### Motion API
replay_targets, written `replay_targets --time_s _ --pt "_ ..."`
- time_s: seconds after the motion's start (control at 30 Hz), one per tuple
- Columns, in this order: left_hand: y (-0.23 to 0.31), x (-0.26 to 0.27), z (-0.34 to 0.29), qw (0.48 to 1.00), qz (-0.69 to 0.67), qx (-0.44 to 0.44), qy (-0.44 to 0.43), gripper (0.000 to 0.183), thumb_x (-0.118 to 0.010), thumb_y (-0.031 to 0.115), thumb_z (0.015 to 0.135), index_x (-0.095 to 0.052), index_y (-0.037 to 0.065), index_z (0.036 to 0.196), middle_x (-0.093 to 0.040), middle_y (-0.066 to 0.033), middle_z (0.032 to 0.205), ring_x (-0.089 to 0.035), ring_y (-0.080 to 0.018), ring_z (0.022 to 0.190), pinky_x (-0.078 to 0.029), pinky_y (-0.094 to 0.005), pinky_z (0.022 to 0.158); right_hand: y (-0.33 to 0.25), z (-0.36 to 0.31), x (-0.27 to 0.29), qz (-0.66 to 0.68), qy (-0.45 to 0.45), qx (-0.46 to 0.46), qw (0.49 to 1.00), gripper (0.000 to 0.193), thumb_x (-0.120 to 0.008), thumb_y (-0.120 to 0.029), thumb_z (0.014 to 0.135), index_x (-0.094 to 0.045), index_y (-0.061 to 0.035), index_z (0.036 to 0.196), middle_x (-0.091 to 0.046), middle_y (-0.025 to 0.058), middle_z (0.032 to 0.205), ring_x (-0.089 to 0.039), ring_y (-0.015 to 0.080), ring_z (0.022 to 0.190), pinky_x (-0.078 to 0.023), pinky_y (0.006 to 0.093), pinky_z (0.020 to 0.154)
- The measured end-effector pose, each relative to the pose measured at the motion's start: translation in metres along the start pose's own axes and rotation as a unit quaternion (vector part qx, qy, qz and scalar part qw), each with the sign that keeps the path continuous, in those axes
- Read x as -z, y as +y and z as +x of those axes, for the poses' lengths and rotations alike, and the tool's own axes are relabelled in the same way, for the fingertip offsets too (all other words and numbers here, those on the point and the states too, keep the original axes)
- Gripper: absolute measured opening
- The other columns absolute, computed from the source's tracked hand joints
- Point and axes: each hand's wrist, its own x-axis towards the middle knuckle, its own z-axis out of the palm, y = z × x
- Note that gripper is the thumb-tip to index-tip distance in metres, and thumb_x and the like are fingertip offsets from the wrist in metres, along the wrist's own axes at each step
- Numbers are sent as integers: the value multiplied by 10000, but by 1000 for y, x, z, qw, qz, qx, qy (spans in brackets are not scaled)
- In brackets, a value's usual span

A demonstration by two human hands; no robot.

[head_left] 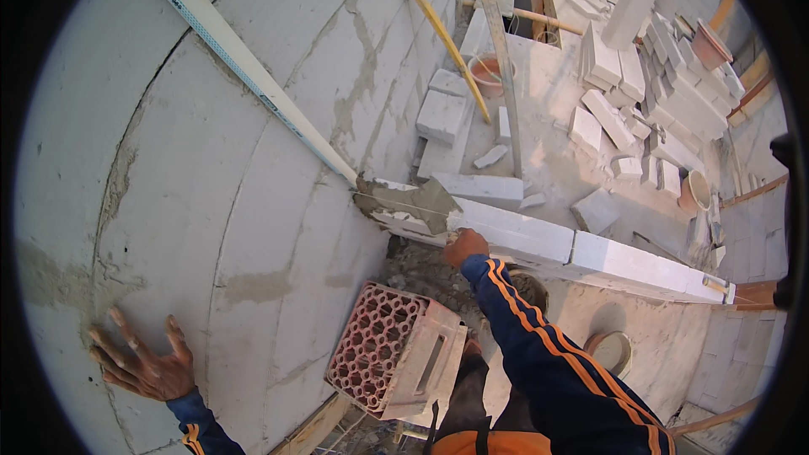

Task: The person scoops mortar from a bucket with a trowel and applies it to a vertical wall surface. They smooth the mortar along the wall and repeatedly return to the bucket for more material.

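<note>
My left hand lies against the big white block wall, fingers spread and nothing in it. Out in front, my right hand is closed round the handle of a trowel. The trowel's grey blade rests at the end of a low course of white blocks, where wet mortar is spread next to the wall. My fist hides most of the handle. A thin string runs over the mortar along the course. A long white strip with a blue edge stands against the wall, its lower end by the mortar.
A red plastic crate stands upside down or tilted by my legs, close to the wall. Round buckets sit on the floor this side of the low course. Beyond it are loose blocks, a yellow level and stacked blocks.
</note>
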Motion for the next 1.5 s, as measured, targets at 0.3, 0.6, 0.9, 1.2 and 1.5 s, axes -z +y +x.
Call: replay_targets --time_s 0.3,0.6,0.9,1.2,1.5 --pt "-2 0 -3 1000 4 -2 -6 733 -499 689 840 -436 274 1440 -335 -92 1521 -237 -294 1430 -125 -460 1165 73 -10 -4 41 35 1 999 385 -626 -343 780 -703 -27 986 -677 261 902 -656 420 879 -518 453 800" --pt "-3 -1 -4 1000 18 -6 -9 720 -549 659 822 -441 293 1432 -334 -84 1520 -258 -296 1425 -217 -523 1134 149 -78 -14 141 110 -44 983 392 -633 -270 796 -629 20 1060 -664 252 950 -628 445 927 -506 459 824" --pt "2 0 -1 998 51 -30 -1 725 -533 666 830 -412 303 1445 -330 -78 1520 -296 -311 1408 -299 -612 1074 80 -57 -106 95 227 -9 969 630 -696 -110 769 -399 -6 1315 -442 245 1227 -583 437 980 -521 490 775" --pt "8 3 0 997 46 -60 8 672 -567 584 868 -453 227 1425 -428 -121 1453 -409 -307 1332 -392 -474 1037 132 -40 -161 -57 142 -61 986 601 -666 -36 757 -404 8 1297 -437 223 1190 -572 423 1000 -547 456 752" --pt "2 0 0 996 69 -48 -2 669 -572 581 867 -439 254 1434 -418 -133 1457 -424 -323 1318 -387 -495 1025 131 -109 -118 196 54 162 966 578 -690 -318 840 -517 52 1249 -616 252 1002 -620 409 916 -498 477 809"
